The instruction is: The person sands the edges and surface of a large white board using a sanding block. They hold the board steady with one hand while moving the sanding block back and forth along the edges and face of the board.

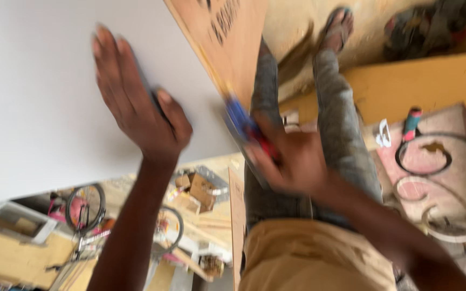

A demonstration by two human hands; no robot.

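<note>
The view is blurred. My left hand (136, 102) lies flat, fingers together, on a large white sheet (39, 97), with a thin dark object pinned under the thumb. My right hand (289, 159) grips a blue and red tool (246, 126) at the sheet's right edge, where the white sheet meets a brown wooden board (233, 43). My legs in grey jeans (341, 124) and a sandalled foot (338, 27) stretch out beyond the board.
A red-handled tool (411, 123) and coiled dark cable (432, 156) lie on a pinkish surface at right. A bicycle (87, 210), cardboard boxes (198, 191) and wooden planks are seen below the sheet. A dark bundle (432, 27) sits at top right.
</note>
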